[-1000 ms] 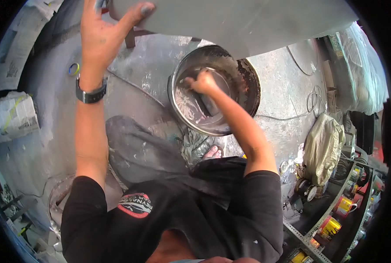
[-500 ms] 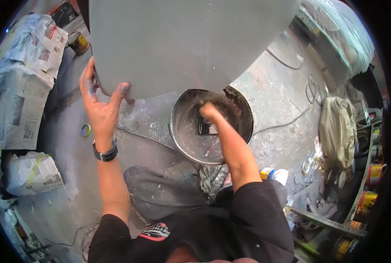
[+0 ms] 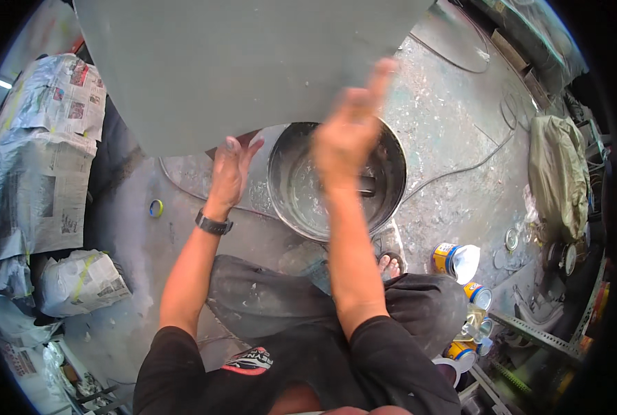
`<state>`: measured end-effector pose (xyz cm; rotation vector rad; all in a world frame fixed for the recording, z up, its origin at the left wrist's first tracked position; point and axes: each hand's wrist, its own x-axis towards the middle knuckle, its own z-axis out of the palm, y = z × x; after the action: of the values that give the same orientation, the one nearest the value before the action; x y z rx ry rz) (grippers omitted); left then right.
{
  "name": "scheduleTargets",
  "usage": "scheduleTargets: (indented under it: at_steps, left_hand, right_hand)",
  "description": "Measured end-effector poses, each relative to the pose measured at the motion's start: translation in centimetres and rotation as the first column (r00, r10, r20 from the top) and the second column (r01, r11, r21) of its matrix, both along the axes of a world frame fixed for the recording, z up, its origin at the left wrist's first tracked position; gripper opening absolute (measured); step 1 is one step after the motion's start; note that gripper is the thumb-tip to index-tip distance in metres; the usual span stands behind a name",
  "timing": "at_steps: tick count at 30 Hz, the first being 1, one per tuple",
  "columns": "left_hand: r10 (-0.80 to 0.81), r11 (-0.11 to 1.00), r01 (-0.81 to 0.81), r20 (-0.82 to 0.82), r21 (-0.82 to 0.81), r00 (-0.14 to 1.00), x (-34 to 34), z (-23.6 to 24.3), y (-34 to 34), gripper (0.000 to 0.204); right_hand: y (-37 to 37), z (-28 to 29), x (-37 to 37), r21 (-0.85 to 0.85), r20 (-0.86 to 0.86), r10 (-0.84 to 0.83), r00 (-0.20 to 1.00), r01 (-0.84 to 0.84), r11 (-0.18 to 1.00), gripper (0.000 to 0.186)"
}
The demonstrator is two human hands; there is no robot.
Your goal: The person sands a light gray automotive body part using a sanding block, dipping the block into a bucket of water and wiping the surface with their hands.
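Over the round bucket [image 3: 282,173], the right hand [image 3: 350,138] is blurred, its grip impossible to tell. Inside the bucket lies a dark block [image 3: 368,186]. Left of the bucket, the left hand [image 3: 229,174] has thumb and fingers apart, contact unclear, near the grey panel [image 3: 239,69] beyond the bucket.

The person wears a black short-sleeved T-shirt [image 3: 408,370] with a red-and-white printed emblem [image 3: 249,360] on its chest, loose dark trousers [image 3: 270,290] marked with pale smudges, a chunky black wristwatch [image 3: 213,224], and dark open-toed footwear [image 3: 399,259].
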<state>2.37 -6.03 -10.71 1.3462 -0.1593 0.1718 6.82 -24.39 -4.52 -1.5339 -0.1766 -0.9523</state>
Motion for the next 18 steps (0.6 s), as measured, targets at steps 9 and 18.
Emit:
scheduleTargets:
  at_steps: [9,18]
  left_hand:
    - [0.024,0.995,-0.020,0.044,-0.098,0.999,1.6,1.7,-1.8,0.078]
    - [0.093,0.981,-0.084,0.040,-0.176,0.995,1.4,1.2,-2.7,0.078]
  right_hand:
    - [3.5,-7.1,4.2,0.193,-0.306,-0.022,0.952,0.085,0.977,0.064]
    - [3.3,4.1,8.0,-0.082,0.109,-0.109,0.988,0.119,0.990,0.068]
